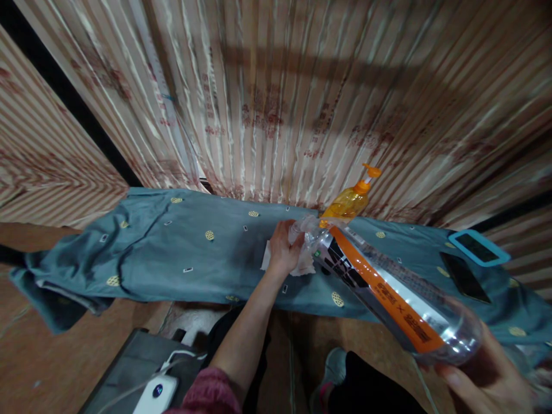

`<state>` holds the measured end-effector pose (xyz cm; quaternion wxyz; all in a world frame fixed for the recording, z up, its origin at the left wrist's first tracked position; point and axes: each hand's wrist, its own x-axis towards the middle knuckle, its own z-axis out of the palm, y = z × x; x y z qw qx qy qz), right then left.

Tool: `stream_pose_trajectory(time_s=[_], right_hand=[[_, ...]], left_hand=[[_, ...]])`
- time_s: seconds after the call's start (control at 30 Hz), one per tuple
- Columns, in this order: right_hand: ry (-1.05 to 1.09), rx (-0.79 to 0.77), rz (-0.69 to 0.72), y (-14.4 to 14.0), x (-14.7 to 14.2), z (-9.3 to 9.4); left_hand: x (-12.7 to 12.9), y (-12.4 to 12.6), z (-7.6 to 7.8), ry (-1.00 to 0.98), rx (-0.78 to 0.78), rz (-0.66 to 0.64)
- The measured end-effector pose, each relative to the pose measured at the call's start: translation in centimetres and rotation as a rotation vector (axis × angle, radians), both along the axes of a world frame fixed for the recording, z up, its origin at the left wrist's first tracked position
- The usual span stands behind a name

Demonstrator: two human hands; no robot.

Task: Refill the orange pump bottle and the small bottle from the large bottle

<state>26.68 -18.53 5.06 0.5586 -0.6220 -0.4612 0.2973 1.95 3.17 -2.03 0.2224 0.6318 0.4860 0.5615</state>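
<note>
Right hand (483, 374), 5 o'clock: grip curled round base of clear plastic bottle (388, 293), tilted, neck toward 11 o'clock. Left hand (282, 247), centre: grip pinching white tissue (302, 265) at bottle mouth over blue-clothed desk (172, 253). Orange pump bottle (350, 201) just behind.

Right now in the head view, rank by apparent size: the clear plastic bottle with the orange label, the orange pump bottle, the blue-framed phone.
1. Clear plastic bottle with orange label, though nearness inflates it.
2. Orange pump bottle and blue-framed phone: too alike to rank.

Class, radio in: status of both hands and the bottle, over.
Right hand grips clear bottle by its base, tilted. Left hand presses white tissue at its mouth. Orange pump bottle stands just behind.
</note>
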Motion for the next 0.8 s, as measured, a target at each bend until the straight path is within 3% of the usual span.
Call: stream_pose_trajectory(time_s=[0.27,0.8], right_hand=[[0.029,0.01,-0.057,0.23,-0.85,0.33],[-0.002,0.062,-0.012,0.1,-0.5,-0.47]], left_hand=[[0.01,0.0,-0.03,0.013,-0.001,0.003],[0.12,0.0,-0.12,0.014,0.006,0.012]])
